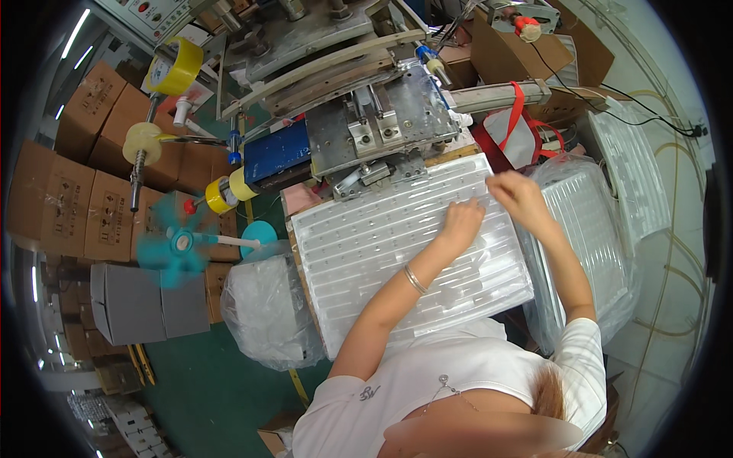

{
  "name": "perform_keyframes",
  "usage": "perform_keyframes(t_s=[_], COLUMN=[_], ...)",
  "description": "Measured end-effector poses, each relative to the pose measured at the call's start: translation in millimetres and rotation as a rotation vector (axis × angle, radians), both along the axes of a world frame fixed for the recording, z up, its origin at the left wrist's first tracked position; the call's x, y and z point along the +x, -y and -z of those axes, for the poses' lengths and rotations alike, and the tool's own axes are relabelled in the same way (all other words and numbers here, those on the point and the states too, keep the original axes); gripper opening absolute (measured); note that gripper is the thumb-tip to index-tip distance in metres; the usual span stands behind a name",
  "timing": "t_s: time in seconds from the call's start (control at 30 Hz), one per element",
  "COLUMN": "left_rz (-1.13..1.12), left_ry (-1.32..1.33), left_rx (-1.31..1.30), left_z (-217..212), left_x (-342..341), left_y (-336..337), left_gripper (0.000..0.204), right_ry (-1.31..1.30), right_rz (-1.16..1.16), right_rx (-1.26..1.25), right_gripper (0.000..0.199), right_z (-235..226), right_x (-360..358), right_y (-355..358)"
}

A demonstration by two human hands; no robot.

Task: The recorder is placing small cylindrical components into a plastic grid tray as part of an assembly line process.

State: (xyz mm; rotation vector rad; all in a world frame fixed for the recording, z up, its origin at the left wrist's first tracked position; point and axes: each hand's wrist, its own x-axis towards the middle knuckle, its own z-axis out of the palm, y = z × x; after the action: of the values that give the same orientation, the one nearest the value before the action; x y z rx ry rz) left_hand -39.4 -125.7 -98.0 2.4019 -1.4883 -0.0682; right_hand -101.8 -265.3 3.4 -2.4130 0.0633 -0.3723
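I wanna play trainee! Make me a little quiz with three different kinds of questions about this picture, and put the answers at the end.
1. Pick one: which of the person's wrists wears the silver bracelet?
A) the right
B) the left
C) neither

2. True or false: the teal fan is in the left half of the picture.

3. Fill in the missing word: beneath the left hand is a big white ribbed ____.

Key: 1. B, the left. 2. True. 3. Tray.
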Motion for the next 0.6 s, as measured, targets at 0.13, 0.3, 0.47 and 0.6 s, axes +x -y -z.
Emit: perform_keyframes(t_s=[0.13,0.3,0.47,0.6], left_rz=[-0.091,-0.191,-0.116,-0.109], left_ry=[-0.217,-0.504,-0.276,-0.286], left_rx=[-0.189,-0.339,-0.438,-0.360], left_z=[-19,-14,-37,-10], left_x=[0,15,14,4], left_y=[-12,-3,0,18], left_gripper=[0.027,0.032,0.018,0.017], right_ry=[-0.214,-0.080,-0.175,-0.269], right_rz=[-0.150,-0.092,-0.054,-0.095], right_rx=[-0.116,-0.287,-0.207,0.091], right_gripper=[0.020,0.031,0.029,0.031], right_z=[26,61,49,-4], right_x=[-39,-55,-55,-59], right_y=[-6,-32,-39,-20])
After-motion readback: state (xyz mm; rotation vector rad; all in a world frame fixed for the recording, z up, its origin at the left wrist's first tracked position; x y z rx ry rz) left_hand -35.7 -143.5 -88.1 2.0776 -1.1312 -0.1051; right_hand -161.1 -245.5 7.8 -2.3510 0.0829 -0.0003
